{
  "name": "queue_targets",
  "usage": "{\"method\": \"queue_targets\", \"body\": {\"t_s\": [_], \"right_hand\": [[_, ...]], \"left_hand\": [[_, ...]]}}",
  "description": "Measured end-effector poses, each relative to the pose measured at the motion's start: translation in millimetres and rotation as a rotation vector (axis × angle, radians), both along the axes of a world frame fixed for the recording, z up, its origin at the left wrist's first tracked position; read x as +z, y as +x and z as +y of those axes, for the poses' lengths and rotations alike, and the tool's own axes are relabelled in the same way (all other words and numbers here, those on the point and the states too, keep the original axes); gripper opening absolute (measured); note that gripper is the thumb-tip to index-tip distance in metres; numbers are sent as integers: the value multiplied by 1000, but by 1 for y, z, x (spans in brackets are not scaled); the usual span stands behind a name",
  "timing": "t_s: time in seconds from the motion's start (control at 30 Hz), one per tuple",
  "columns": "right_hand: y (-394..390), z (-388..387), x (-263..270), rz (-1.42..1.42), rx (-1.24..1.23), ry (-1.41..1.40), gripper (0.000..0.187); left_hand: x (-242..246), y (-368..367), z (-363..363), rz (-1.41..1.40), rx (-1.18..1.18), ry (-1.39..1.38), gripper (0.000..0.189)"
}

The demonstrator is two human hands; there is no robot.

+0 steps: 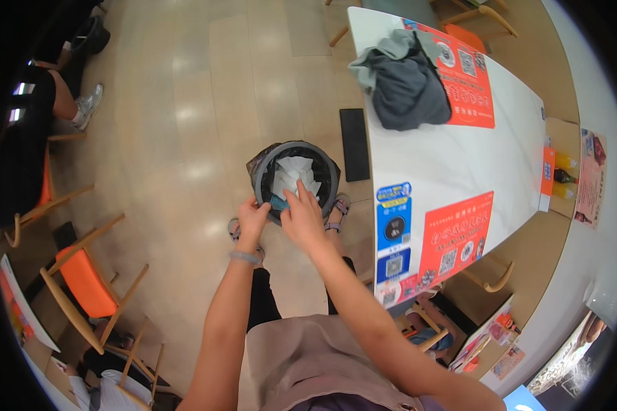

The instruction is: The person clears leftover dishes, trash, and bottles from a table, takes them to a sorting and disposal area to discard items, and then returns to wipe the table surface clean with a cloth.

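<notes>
A round grey-rimmed waste bin [333, 174], lined with a black plastic bag, stands on the floor before me. White crumpled tissues [293, 172] lie in it. Above its near left rim, my left hand [252, 218] pinches a small blue-green item [278, 202], perhaps a wrapper or strip of plastic. My right hand [303, 218] reaches over the bin's near side, its fingers partly spread beside the same item; whether they grip it is unclear. Dark and grey-green cloths [409, 87] lie bunched on the white table to the right.
A white marbled table [457, 159] with red printed placemats runs along my right. Beside its edge, a black flat pad [355, 145] lies on the tiled floor. Orange-seated wooden chairs [90, 280] stand at left. Seated people are at the left edge, lower left and lower right.
</notes>
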State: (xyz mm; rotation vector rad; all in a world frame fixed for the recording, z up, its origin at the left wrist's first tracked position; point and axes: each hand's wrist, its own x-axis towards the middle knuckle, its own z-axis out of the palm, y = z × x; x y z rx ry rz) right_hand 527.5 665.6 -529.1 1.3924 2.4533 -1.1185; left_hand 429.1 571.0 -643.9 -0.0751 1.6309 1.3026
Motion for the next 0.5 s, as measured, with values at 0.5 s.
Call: {"method": "queue_targets", "body": {"t_s": [0.5], "right_hand": [[23, 212, 188, 192, 264, 841, 52]], "left_hand": [[-274, 97, 46, -131, 182, -100, 47]]}}
